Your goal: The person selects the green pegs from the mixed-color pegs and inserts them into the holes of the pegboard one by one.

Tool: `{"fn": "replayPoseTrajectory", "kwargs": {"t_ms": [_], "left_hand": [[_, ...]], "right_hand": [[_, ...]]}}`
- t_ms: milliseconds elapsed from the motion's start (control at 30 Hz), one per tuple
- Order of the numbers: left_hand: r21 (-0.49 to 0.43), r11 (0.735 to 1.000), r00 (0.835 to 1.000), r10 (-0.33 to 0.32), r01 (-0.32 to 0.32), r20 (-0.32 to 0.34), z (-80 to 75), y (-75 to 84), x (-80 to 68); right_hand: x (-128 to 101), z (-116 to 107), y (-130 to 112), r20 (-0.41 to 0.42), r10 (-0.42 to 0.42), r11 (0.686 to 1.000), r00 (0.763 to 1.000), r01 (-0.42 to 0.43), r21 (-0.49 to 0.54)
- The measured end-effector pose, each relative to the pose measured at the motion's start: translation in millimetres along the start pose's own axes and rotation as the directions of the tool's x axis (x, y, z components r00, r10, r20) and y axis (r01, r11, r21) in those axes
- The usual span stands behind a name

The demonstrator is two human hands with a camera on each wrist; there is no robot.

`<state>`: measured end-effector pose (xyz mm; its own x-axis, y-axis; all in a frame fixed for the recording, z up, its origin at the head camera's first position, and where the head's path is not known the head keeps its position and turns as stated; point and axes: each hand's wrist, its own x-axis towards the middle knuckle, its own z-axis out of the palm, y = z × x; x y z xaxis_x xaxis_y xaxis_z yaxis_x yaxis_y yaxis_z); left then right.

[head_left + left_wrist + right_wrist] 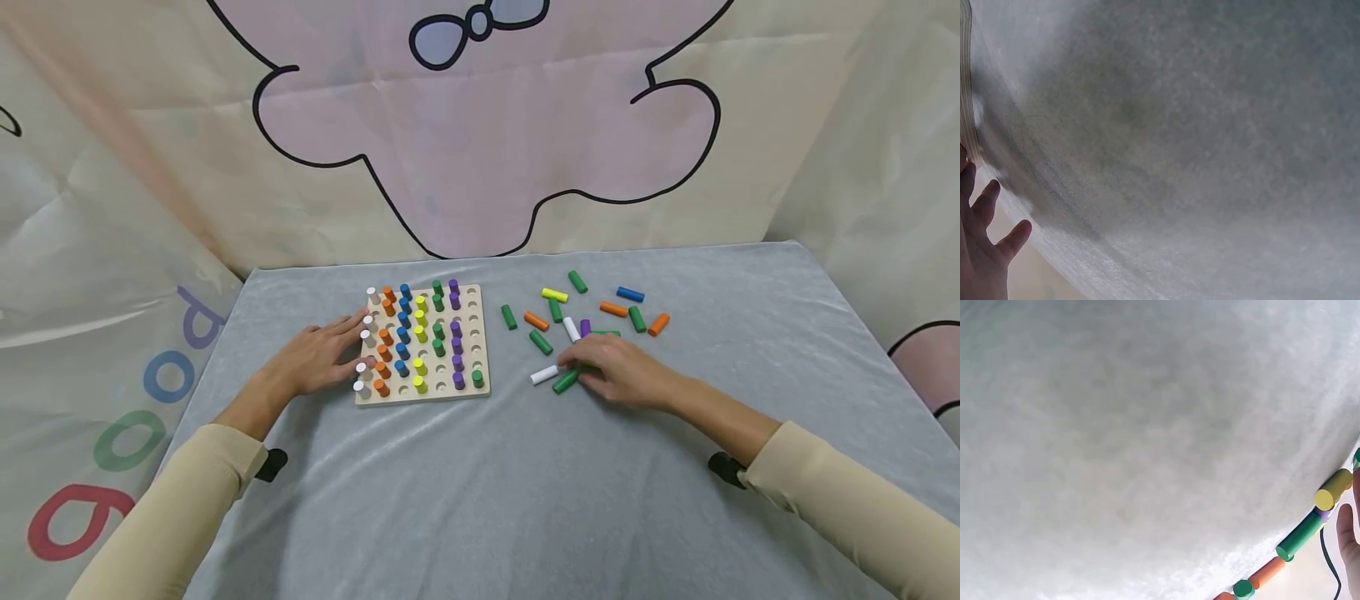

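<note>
Steadying pale square wooden pegboard, apparently | left hand outstretched, fingers at its edge | right hand at green cylindrical peg, grasp indeterminable

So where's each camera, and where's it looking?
Head: on the head, looking forward and down at pale wooden pegboard; shows left hand, right hand, beige sleeves.
Left wrist: on that wrist, facing grey velvety cloth; shows left hand.
Right wrist: on that wrist, facing cloth, coloured cylindrical pegs; shows right hand.
Shared: pegs, in head and right wrist.

Grey tablecloth; pale backdrop behind, pink cartoon figure; coloured letters at left.
</note>
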<state>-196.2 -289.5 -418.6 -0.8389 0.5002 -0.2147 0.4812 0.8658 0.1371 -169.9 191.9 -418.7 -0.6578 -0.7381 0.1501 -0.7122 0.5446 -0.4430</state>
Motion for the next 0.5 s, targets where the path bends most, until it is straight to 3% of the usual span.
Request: {"fn": "replayPoseTrajectory", "kwargs": {"t_ms": [500], "left_hand": [[0.011, 1.000, 1.000, -0.001, 0.001, -0.003, 0.3, 0.4, 1.3]], "right_hand": [[8, -11, -11, -0.017, 0.000, 0.999, 1.000, 0.001, 0.039]]}}
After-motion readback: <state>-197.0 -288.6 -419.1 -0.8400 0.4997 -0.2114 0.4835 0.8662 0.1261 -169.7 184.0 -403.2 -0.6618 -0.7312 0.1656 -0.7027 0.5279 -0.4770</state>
